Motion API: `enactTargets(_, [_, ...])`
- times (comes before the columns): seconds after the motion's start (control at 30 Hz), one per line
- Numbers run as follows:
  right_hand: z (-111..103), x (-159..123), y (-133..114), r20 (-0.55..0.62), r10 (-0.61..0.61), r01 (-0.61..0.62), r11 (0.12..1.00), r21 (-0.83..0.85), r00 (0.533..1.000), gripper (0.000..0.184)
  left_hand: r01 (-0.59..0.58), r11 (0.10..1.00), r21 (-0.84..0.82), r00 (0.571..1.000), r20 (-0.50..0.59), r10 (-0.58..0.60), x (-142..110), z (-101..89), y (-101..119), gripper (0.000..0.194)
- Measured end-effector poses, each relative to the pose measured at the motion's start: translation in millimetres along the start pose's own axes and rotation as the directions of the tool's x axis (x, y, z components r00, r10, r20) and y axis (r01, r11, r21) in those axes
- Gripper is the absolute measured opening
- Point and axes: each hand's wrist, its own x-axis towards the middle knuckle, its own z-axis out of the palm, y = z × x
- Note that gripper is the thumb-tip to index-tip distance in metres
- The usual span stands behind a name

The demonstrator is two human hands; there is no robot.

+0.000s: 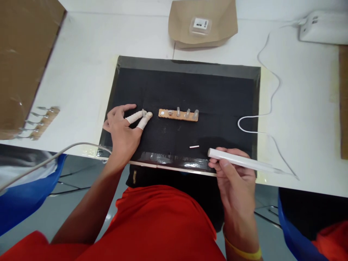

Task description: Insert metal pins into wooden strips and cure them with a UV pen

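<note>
My left hand (123, 125) rests on the black mat (187, 87), with white cots on two fingertips that pinch a small clear part (144, 113). Just right of those fingertips lies a narrow tan circuit strip (178, 115) with several clear components standing on it. My right hand (233, 174) is at the mat's near edge and grips a white pen-shaped tool (239, 161) whose cable runs off to the right. A small white pin (194, 146) lies loose on the mat between the strip and my right hand.
A brown paper bag (202, 23) with a clear packet on it lies beyond the mat. A cardboard box (24, 61) stands at left, a second strip with metal leads (40, 123) beside it. A white cable (268, 98) leads to a white unit (323, 27) at the far right.
</note>
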Motion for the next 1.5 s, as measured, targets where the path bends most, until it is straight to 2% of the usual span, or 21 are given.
enactTargets(0.1, [-1,-1,-1,0.049,-0.045,0.045,0.999,-0.004,0.998,0.022,-0.128,0.987,-0.094,0.992,-0.025,0.126,-2,-9.2,2,0.011])
enactTargets(0.13, [-2,-2,-2,0.075,-0.069,0.07,0.998,-0.005,0.995,0.022,-0.216,0.962,-0.168,0.976,-0.002,0.219,-3,-13.3,4,0.01])
enactTargets(0.17, [-3,-2,-2,0.106,-0.095,0.096,0.995,-0.002,0.99,0.023,-0.316,0.912,-0.262,0.939,0.05,0.34,-4,-17.3,7,0.009])
enactTargets(0.23, [-6,-3,-4,0.172,-0.151,0.153,0.988,0.003,0.974,0.025,-0.452,0.762,-0.464,0.798,0.173,0.578,-6,-24.1,14,0.007])
enactTargets(0.3, [-9,-3,-4,0.219,-0.204,0.209,0.978,0.0,0.954,0.025,-0.474,0.655,-0.588,0.667,0.246,0.704,-8,-27.6,22,0.008])
enactTargets(0.33, [-11,-3,-4,0.235,-0.227,0.234,0.972,-0.005,0.945,0.026,-0.47,0.634,-0.614,0.634,0.265,0.727,-9,-28.0,26,0.009])
enactTargets(0.53, [-17,-2,-6,0.321,-0.278,0.31,0.949,-0.054,0.906,0.032,-0.377,0.667,-0.643,0.556,0.419,0.718,-13,-21.8,36,0.01])
enactTargets(0.63, [-19,-2,-7,0.369,-0.302,0.358,0.929,-0.09,0.879,0.037,-0.341,0.691,-0.638,0.552,0.459,0.696,-15,-16.1,34,0.007])
enactTargets(0.77, [-22,-1,-7,0.396,-0.323,0.413,0.896,-0.164,0.86,0.041,-0.437,0.639,-0.633,0.53,0.392,0.752,-16,-6.1,32,0.009])
enactTargets(0.87, [-25,2,-7,0.362,-0.343,0.439,0.87,-0.227,0.867,0.041,-0.497,0.599,-0.628,0.511,0.346,0.787,-17,0.8,33,0.012])
enactTargets(0.97, [-28,6,-7,0.318,-0.389,0.471,0.848,-0.242,0.865,0.043,-0.539,0.583,-0.608,0.515,0.31,0.799,-19,5.8,35,0.016])
enactTargets(1.1, [-30,2,-3,0.271,-0.414,0.485,0.823,-0.296,0.869,0.04,-0.56,0.576,-0.596,0.577,0.218,0.787,-24,10.2,39,0.014])
enactTargets(1.2, [-28,-7,5,0.226,-0.438,0.491,0.8,-0.344,0.87,0.038,-0.556,0.58,-0.595,0.648,0.126,0.751,-30,12.5,46,0.009])
enactTargets(1.3, [-25,-17,14,0.21,-0.471,0.516,0.769,-0.379,0.857,0.041,-0.54,0.626,-0.563,0.716,0.084,0.693,-38,15.0,55,0.009])
enactTargets(1.4, [-19,-24,20,0.21,-0.508,0.549,0.751,-0.367,0.835,0.046,-0.535,0.645,-0.546,0.747,0.05,0.663,-44,17.8,62,0.012])
enactTargets(1.5, [-14,-28,24,0.212,-0.519,0.56,0.752,-0.347,0.828,0.046,-0.532,0.643,-0.552,0.76,0.025,0.65,-47,19.2,66,0.013])
